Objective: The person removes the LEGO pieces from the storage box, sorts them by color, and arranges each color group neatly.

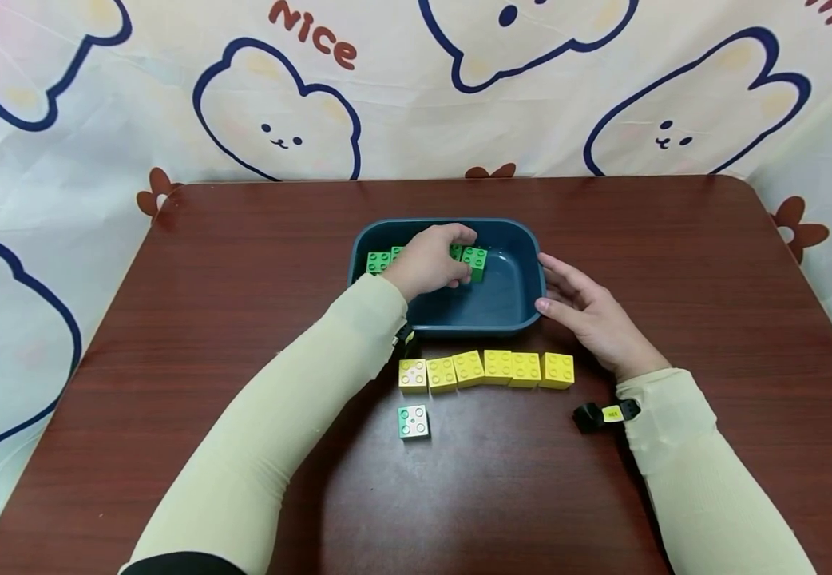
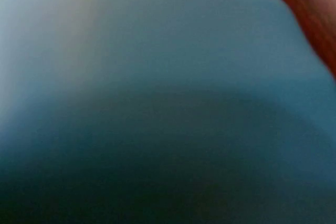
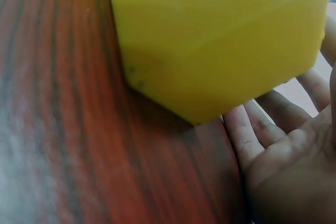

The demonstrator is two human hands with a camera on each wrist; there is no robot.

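A blue tray [image 1: 509, 307] stands on the table, with several green toy bricks [image 1: 378, 261] inside it. My left hand [image 1: 426, 259] reaches into the tray from the near side, thumb and index finger spread about the green bricks and partly hiding them. At the tray's right end, my right hand [image 1: 596, 319] touches the rim with thumb and outstretched fingers. A row of yellow toy bricks [image 1: 498, 366] lies in front of the tray. Large in the right wrist view is a yellow brick [image 3: 210, 40], the right hand's fingers [image 3: 244, 135] beyond it.
A single green brick [image 1: 414, 422] with a pale, shiny top sits before the left end of the yellow row. The brown table [image 1: 258, 239] ends at a patterned cloth [image 1: 416, 120] behind. The left wrist view is mostly blurred blue.
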